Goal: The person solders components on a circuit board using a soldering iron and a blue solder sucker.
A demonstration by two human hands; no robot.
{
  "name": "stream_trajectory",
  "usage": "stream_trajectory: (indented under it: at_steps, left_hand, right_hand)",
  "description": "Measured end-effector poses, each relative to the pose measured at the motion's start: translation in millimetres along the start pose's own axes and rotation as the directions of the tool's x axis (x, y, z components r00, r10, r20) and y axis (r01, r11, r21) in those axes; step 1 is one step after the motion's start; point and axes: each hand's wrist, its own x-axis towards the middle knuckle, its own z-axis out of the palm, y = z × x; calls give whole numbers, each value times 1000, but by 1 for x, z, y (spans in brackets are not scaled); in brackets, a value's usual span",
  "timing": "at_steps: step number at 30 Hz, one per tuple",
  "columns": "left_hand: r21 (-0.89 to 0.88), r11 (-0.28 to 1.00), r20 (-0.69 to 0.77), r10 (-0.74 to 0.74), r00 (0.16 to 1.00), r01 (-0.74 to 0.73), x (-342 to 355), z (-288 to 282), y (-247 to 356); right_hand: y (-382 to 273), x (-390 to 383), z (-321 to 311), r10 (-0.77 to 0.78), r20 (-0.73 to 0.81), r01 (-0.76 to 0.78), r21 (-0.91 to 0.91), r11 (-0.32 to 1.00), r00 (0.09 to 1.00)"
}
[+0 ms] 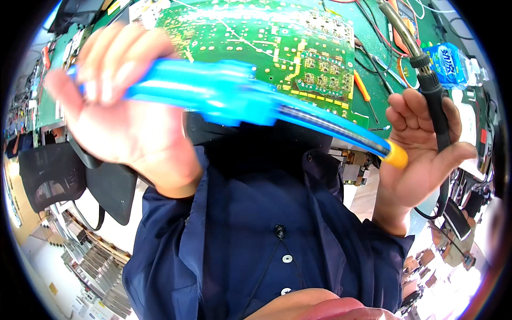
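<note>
In my left hand [122, 90], raised at the left, the fingers wrap round a blue solder sucker [224, 88], slightly blurred. Its long narrow end slants down to the right, and its yellow tip lies over the palm of my right hand [416, 144]; whether they touch I cannot tell. My right hand is turned palm up with a soldering iron [438, 109] held among its fingers. The iron's metal barrel points up and away, and its cord hangs below. Beyond the solder sucker lies a large green circuit board [266, 50], partly hidden by it.
A green mat [58, 101] covers the bench. Right of the board are an orange-handled screwdriver [361, 86], pliers [365, 50], an orange multimeter [408, 21], loose leads and a blue-labelled bottle [448, 66]. A black chair [50, 173] stands at the left.
</note>
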Motion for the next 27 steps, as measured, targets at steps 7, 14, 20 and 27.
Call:
stream_trajectory:
  at_steps: [7, 14, 20, 27]
  left_hand:
    - [-8, 994, 238, -100, 966, 105, -14, 11, -31]
    - [17, 999, 234, -40, 971, 37, -46, 12, -69]
    - [72, 997, 296, -18, 955, -4, -54, 14, -80]
    - [17, 999, 298, -50, 953, 47, -54, 11, -77]
  right_hand:
    - [-12, 1, 2, -31, 318, -51, 247, 968, 948]
    - [-1, -10, 15, -48, 435, -57, 225, 973, 899]
    - [7, -13, 10, -62, 643, -14, 112, 994, 763]
    - [19, -24, 34, -206, 508, 72, 271, 960, 836]
